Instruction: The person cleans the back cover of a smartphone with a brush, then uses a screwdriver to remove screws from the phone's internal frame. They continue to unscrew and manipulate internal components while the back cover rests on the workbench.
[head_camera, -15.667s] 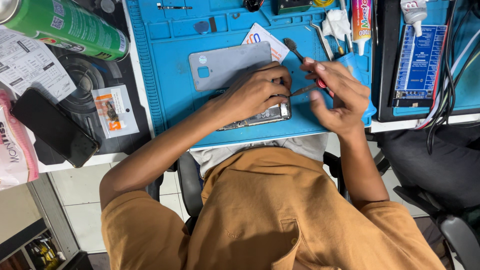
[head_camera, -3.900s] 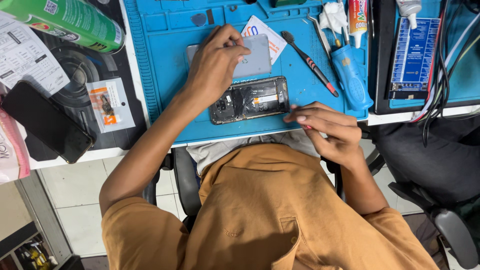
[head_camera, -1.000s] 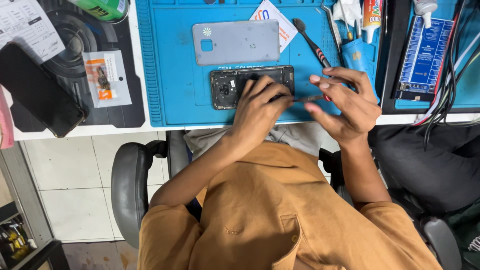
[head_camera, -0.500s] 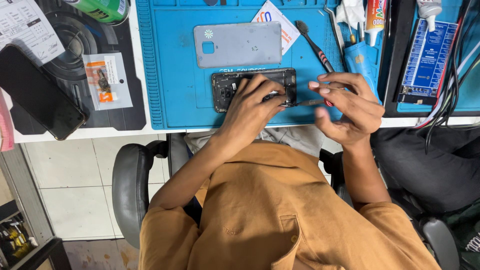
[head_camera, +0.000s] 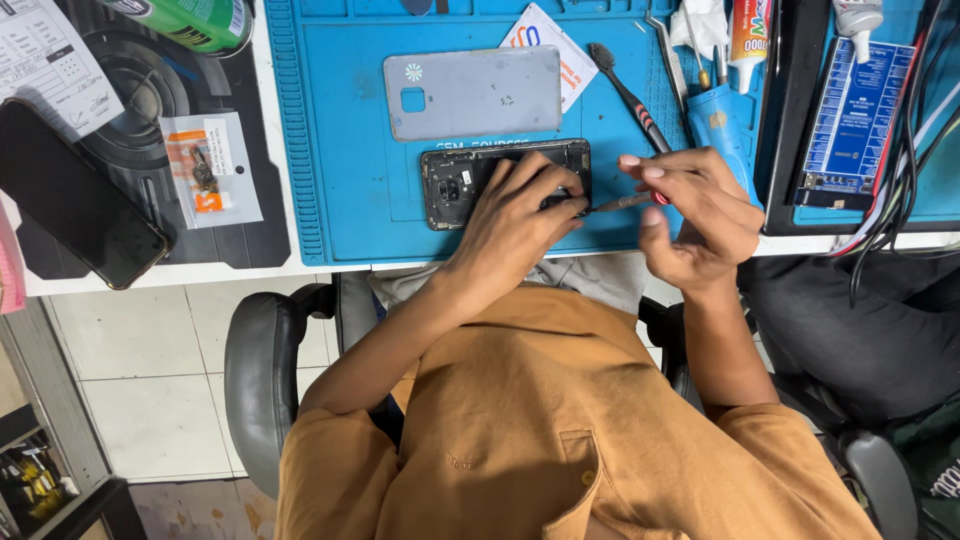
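1. Since a moment ago, hardly anything has moved: both hands stay at the open phone (head_camera: 505, 183), and the left hand (head_camera: 515, 215) has slid a little to the right over it.
2. The left hand lies on top of the phone and presses it down on the blue mat (head_camera: 340, 150). Its fingers (head_camera: 550, 185) are bent over the phone's right end.
3. The right hand (head_camera: 700, 215) pinches a thin tool (head_camera: 622, 203) with a red handle. The tool's tip touches the right end of the phone, just by the left fingers.
4. The phone lies flat near the front edge of the mat, with its back off and its inside showing.
5. The grey back cover (head_camera: 472, 92) lies on the mat just behind the phone, not touching it.
6. A black brush (head_camera: 625, 95) lies to the right of the cover.
7. A dark phone (head_camera: 80, 205) lies far to the left on the table (head_camera: 150, 280), next to a small bag (head_camera: 210, 168) of parts.
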